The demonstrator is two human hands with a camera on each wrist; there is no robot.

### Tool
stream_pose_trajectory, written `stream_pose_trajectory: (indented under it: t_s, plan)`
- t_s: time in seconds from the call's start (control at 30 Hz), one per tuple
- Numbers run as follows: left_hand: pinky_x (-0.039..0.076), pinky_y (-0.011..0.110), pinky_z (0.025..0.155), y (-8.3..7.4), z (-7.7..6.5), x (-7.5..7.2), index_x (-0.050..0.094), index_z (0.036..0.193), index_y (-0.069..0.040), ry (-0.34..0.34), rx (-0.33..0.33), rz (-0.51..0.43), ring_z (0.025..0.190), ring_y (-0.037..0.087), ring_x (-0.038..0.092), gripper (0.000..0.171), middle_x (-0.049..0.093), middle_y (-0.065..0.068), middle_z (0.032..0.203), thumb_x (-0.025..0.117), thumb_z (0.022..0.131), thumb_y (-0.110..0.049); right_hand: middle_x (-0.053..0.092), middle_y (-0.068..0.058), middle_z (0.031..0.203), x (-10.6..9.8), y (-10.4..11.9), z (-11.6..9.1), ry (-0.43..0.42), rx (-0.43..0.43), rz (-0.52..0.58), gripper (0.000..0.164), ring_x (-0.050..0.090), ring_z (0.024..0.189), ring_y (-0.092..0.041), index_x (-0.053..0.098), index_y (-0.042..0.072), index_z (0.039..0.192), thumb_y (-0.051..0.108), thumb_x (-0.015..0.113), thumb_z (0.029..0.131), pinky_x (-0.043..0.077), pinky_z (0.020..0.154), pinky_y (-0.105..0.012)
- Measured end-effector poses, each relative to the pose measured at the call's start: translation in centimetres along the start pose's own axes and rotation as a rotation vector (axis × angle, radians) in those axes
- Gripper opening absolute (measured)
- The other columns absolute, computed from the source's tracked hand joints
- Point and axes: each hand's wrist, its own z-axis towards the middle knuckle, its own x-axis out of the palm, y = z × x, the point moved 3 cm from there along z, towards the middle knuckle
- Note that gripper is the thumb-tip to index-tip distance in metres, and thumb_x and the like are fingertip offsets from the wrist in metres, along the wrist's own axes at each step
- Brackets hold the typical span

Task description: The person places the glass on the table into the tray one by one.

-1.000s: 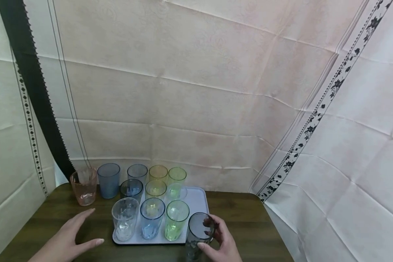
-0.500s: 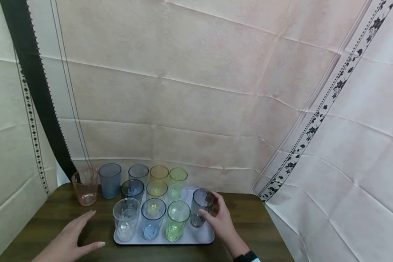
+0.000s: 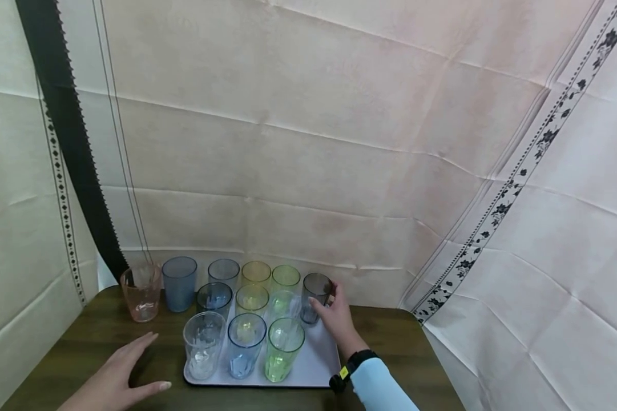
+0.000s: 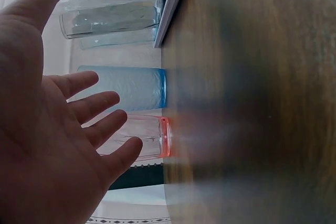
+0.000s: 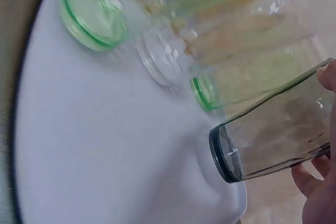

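Observation:
My right hand (image 3: 339,319) grips a smoky grey drinking glass (image 3: 315,292) from its right side, thumb in front and fingers behind. In the right wrist view the base of this grey glass (image 5: 223,153) is close over the far right corner of the white tray (image 5: 105,129). Beside it stands a back-row green glass (image 3: 286,278). My left hand (image 3: 114,374) hovers above the table at the front left, fingers spread and holding nothing. Nearest to it are a clear glass (image 3: 202,348) on the tray and a pink glass (image 3: 142,294) on the table.
The tray bears several more glasses in rows, among them a blue one (image 3: 246,348), a front green one (image 3: 283,354) and a yellow one (image 3: 251,299). A frosted blue glass (image 3: 180,282) stands left of the tray. Cloth (image 3: 313,171) hangs behind the wooden table (image 3: 385,342).
My right hand has carried the grey glass from the tray's front right edge back to its far right corner. The left hand has stayed nearly still.

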Motion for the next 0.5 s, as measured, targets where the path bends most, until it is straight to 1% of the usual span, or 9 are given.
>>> stream_pose_trajectory:
  t_s: [0.1,0.23,0.37,0.5]
  plan:
    - [0.047,0.081,0.104,0.1,0.0,0.0,0.045,0.157,0.015,0.008,-0.002,0.001,0.139,0.066,0.048,0.110,0.047,0.044,0.155,0.084,0.091,-0.065,0.053,-0.021,0.155,0.2,-0.5,0.9,-0.008,0.034,-0.006,0.081,0.054,0.143,-0.040,0.041,0.004,0.161,0.025,0.087,0.098,0.049,0.115,-0.064]
    - [0.047,0.081,0.103,0.0,0.0,-0.2,0.046,0.157,0.013,0.017,-0.014,0.000,0.139,0.066,0.048,0.111,0.047,0.044,0.156,0.083,0.091,-0.067,0.051,-0.020,0.158,0.4,-0.9,1.3,-0.005,0.076,-0.006,0.082,0.050,0.147,-0.040,0.040,0.006,0.162,0.028,0.087,0.099,0.046,0.119,-0.063]
    - [0.048,0.080,0.104,-0.1,-0.1,-0.3,0.047,0.157,0.012,0.028,-0.027,-0.010,0.140,0.065,0.048,0.111,0.047,0.044,0.156,0.083,0.090,-0.068,0.050,-0.020,0.159,0.5,-1.3,1.5,0.005,0.085,-0.008,0.083,0.049,0.148,-0.040,0.039,0.006,0.163,0.029,0.087,0.099,0.046,0.119,-0.063]
    - [0.048,0.080,0.104,-0.2,-0.2,-0.4,0.046,0.157,0.013,0.035,-0.028,-0.020,0.140,0.066,0.048,0.109,0.046,0.044,0.157,0.084,0.091,-0.066,0.051,-0.019,0.158,0.6,-1.6,1.6,0.000,0.095,-0.004,0.084,0.050,0.148,-0.039,0.038,0.006,0.164,0.032,0.086,0.100,0.047,0.118,-0.063]
